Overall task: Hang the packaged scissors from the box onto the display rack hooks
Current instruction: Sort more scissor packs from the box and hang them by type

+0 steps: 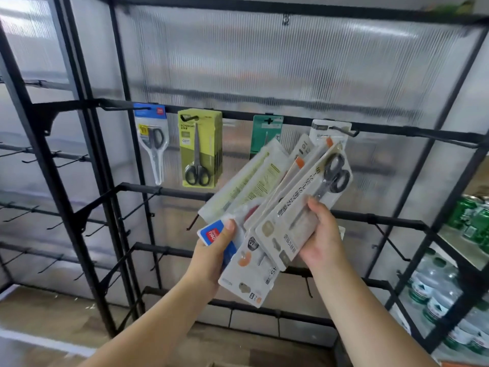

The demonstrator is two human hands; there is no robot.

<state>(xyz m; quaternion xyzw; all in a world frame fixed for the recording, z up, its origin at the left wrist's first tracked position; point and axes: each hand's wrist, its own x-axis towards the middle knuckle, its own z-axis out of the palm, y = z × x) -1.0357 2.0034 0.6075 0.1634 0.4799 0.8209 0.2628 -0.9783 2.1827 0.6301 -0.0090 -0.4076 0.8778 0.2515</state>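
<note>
Several scissors packs are held together like a fan (267, 207) in front of the display rack (264, 117), lower than its top hook row. The front pack (304, 205) is pale and shows black-handled scissors; it points up and to the right. The right hand (321, 239) grips this pack at its lower part, the thumb lying on the front and the fingers curled behind. The left hand (214, 250) holds the other packs from below, with the thumb pressing on a blue and red pack (211, 235).

On the top bar of the rack four kinds of packs already hang on hooks: a blue-topped pack (152, 139) with a clear shell, just beside it a thick row of yellow-green packs (199, 148), then a dark green pack (266, 133) and a white pack (330, 132), both partly hidden behind the fan. The lower bars carry bare hooks (139, 206).

To the right, shelves (455, 263) hold green cans (473, 221) and water bottles (434, 292).
</note>
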